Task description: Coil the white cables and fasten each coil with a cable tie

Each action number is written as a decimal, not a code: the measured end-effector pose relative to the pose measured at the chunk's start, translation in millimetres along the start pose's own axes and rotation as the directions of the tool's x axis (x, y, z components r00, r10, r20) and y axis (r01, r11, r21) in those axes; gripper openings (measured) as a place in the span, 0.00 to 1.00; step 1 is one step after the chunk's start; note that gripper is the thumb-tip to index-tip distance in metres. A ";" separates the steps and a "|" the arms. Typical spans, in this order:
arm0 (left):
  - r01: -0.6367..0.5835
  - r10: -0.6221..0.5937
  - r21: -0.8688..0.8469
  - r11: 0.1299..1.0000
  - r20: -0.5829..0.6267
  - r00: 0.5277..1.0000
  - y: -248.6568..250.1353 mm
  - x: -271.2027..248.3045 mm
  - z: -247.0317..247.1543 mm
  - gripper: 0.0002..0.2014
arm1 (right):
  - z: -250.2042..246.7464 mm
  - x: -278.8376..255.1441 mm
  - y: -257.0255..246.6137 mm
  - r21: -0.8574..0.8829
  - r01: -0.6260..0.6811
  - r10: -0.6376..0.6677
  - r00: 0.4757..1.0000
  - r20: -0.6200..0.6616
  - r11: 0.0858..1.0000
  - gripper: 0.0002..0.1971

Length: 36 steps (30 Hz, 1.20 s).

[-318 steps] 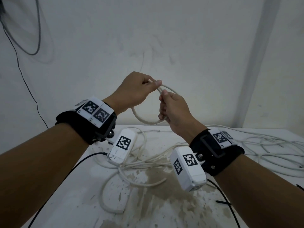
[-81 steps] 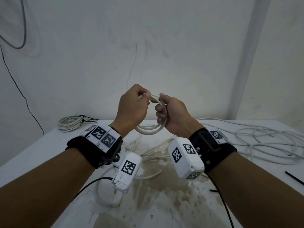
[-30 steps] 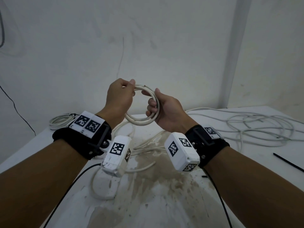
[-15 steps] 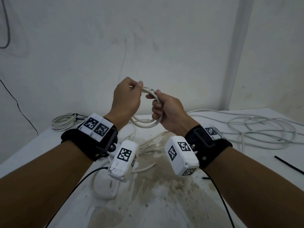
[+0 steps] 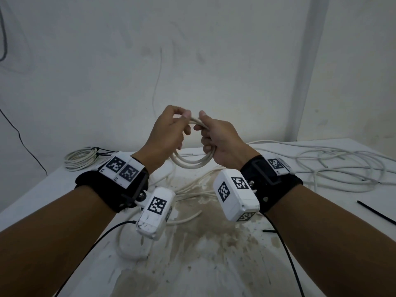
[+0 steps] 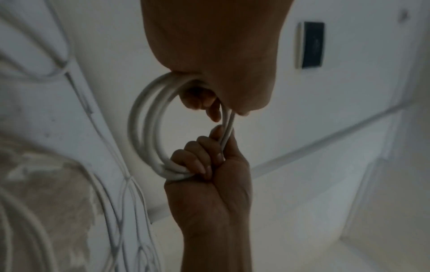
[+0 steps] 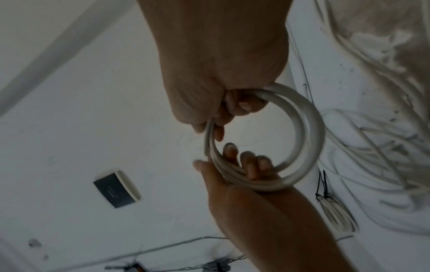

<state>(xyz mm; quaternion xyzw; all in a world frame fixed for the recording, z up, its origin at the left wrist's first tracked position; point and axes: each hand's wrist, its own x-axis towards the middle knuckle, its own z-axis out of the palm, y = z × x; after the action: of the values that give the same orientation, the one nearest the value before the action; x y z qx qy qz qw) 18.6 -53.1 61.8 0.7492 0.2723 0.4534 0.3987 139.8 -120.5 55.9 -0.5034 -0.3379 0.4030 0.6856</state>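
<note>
**Item: small coil of white round cable, in hand, untied**

Small coil of white round plastic-sheathed cable (image 5: 194, 162): a few turns, held in the air above the bench between both hands. Right hand (image 5: 220, 139): grip closed round the bunched turns on one side. Left hand (image 5: 166, 133): thumb and fingers pinch the strands on the opposite side, near the top.

Handling, by estimate: light; fairly springy, keeps a round loop yet likely to spring open if released. Smooth sheath may slip. Best held where the turns bunch together; a tie belongs there.

Surroundings: stained white bench (image 5: 214, 264); loose white cables (image 5: 342, 168) sprawled to the right; one finished coil bound with a black tie (image 5: 80, 157) far left; black cable tie (image 5: 375, 212) lying at the right edge.
</note>
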 end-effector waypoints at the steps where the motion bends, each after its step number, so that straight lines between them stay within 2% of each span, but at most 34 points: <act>1: 0.073 -0.074 -0.102 0.992 -0.004 0.997 -0.8 -1.9 0.7 0.14 | -0.9 0.8 -0.7 0.064 -0.013 0.015 0.999 -0.031 0.998 0.20; 2: 0.128 -0.132 -0.187 0.974 -0.009 0.991 -2.3 -3.9 1.2 0.17 | -2.0 1.5 -1.4 0.119 -0.024 0.031 0.998 -0.058 0.993 0.21; 4: 0.165 -0.180 -0.296 0.941 -0.021 0.983 -6.0 -6.4 3.7 0.19 | -3.2 2.9 -1.5 0.167 -0.038 0.054 0.995 -0.090 0.985 0.21; 7: 0.174 -0.215 -0.363 0.916 -0.077 0.974 -7.5 -4.9 8.5 0.18 | -0.1 0.7 2.1 0.150 -0.056 0.068 0.995 -0.078 0.987 0.22; 9: 0.212 -0.287 -0.421 0.882 -0.125 0.950 -5.2 -1.0 10.5 0.17 | 2.9 -1.8 5.2 0.145 -0.059 0.068 0.996 -0.057 0.988 0.23; 13: 0.248 -0.365 -0.468 0.848 -0.178 0.914 -2.0 2.0 13.3 0.16 | 3.5 -1.8 6.4 0.224 -0.080 0.086 0.996 -0.016 0.971 0.21; 16: 0.222 -0.349 -0.437 0.871 -0.233 0.908 -3.6 1.8 15.5 0.16 | 1.5 0.3 5.2 0.300 -0.134 0.130 0.991 0.035 0.944 0.20; 18: 0.202 -0.328 -0.410 0.889 -0.264 0.907 -5.2 1.6 16.4 0.16 | 1.9 1.8 6.3 0.311 -0.140 0.135 0.990 0.039 0.940 0.24; 20: 0.185 -0.307 -0.378 0.907 -0.291 0.906 -6.2 1.3 17.6 0.17 | 3.9 3.5 8.6 0.281 -0.111 0.113 0.994 0.010 0.953 0.25; 24: 0.163 -0.250 -0.271 0.949 -0.326 0.912 -7.6 2.2 18.7 0.17 | 8.7 3.8 11.8 0.179 -0.022 0.033 0.998 -0.058 0.984 0.20; 27: 0.140 -0.204 -0.208 0.968 -0.331 0.921 -9.5 3.3 18.0 0.17 | 9.4 4.2 13.5 0.125 0.003 0.005 0.998 -0.063 0.992 0.22; 30: 0.137 -0.182 -0.159 0.978 -0.315 0.932 -10.9 2.4 17.6 0.18 | 7.9 4.5 13.7 0.153 -0.012 0.024 0.997 -0.076 0.988 0.24; 33: 0.147 -0.161 -0.074 0.986 -0.245 0.956 -10.1 3.3 15.9 0.18 | 6.4 5.2 13.8 0.160 0.016 0.002 0.994 -0.106 0.987 0.21; 36: 0.063 -0.052 0.058 0.996 -0.173 0.983 -5.3 6.7 11.9 0.15 | 7.2 4.9 13.9 0.121 0.039 -0.024 0.992 -0.125 0.992 0.20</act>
<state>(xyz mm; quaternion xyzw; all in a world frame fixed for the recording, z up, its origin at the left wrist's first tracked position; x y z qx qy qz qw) 32.0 -49.3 57.2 0.7115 0.3416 0.4955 0.3627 132.8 -110.7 44.7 -0.4785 -0.2772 0.3804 0.7413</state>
